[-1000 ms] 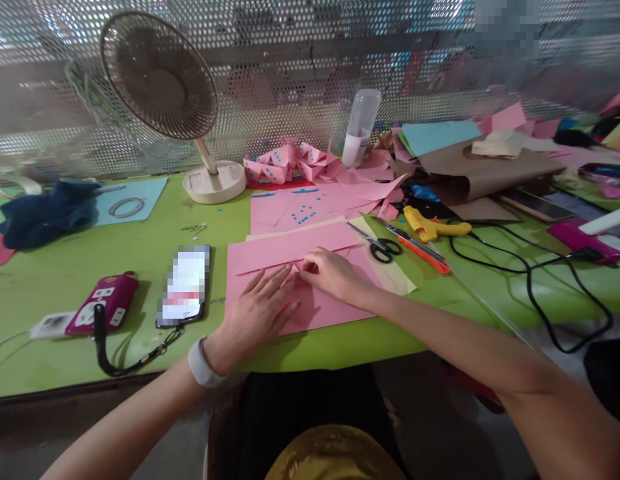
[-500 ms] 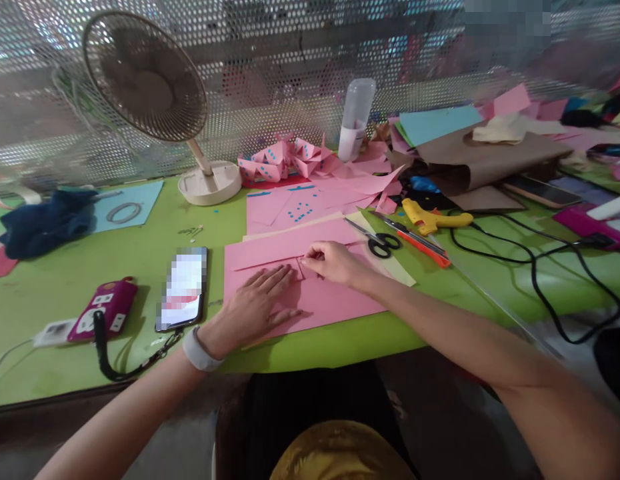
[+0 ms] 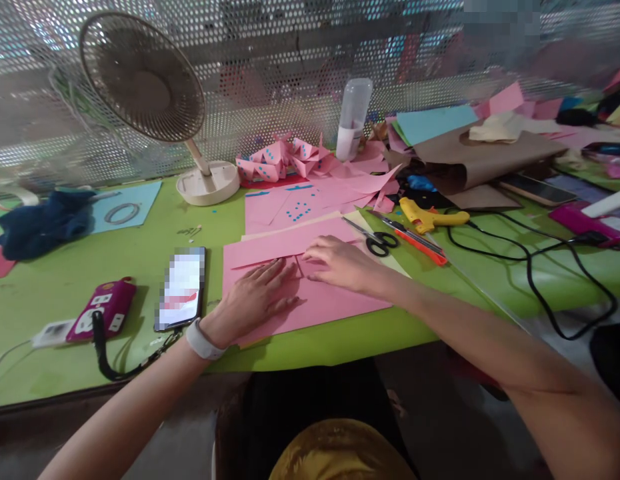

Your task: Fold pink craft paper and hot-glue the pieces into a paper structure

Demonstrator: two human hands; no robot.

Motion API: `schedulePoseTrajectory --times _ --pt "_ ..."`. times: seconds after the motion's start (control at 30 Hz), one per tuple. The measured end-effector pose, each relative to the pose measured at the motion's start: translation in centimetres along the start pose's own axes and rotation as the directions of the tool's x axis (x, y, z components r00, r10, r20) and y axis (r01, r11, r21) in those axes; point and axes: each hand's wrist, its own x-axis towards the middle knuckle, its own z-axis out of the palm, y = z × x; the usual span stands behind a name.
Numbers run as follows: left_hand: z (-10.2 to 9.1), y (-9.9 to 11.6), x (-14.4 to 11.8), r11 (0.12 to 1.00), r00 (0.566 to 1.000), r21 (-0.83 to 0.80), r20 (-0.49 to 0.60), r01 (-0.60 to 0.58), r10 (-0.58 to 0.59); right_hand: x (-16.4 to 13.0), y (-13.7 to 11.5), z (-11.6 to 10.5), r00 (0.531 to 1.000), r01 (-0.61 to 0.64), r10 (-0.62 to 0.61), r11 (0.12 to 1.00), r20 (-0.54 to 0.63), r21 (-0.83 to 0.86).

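A pink sheet of paper (image 3: 340, 310) lies in front of me with a long raised fold or strip across it and a short upright crease near its middle. My left hand (image 3: 257, 293) rests flat on the sheet, fingers spread, its tips by the strip. On the other side of the short crease is my right hand (image 3: 335, 263); its bent fingers and thumb are apart and nothing shows between them. Black-handled scissors (image 3: 381, 244) lie just beyond my right wrist, partly on a pale yellow sheet (image 3: 397, 267).
An orange utility knife (image 3: 420, 245) and a yellow glue gun (image 3: 430, 217) with a black cord lie right. Left are a phone (image 3: 183, 287) and a purple power strip (image 3: 107, 307). Behind stand a fan (image 3: 207, 183), folded pink paper shapes (image 3: 280, 160) and a clear bottle (image 3: 353, 120).
My right hand has gone from a pinch at the short crease to loosened, spread fingers. My left hand has shifted slightly left and stays flat on the paper.
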Motion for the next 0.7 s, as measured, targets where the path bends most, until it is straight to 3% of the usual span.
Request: schedulePoseTrajectory --times 0.23,0.5,0.7 --pt "0.2 0.9 -0.6 0.998 0.998 0.047 -0.05 -0.028 0.031 -1.0 0.6 -0.1 0.995 0.1 -0.099 0.994 0.027 -0.04" --pt "-0.7 -0.3 0.9 0.999 0.998 0.03 -0.047 -0.041 0.042 -1.0 1.1 0.3 0.995 0.104 -0.104 0.994 0.008 -0.036" --pt "-0.2 -0.5 0.7 0.993 0.982 -0.047 -0.156 -0.112 0.103 -1.2 1.2 0.2 0.994 0.104 -0.104 0.994 0.016 -0.015"
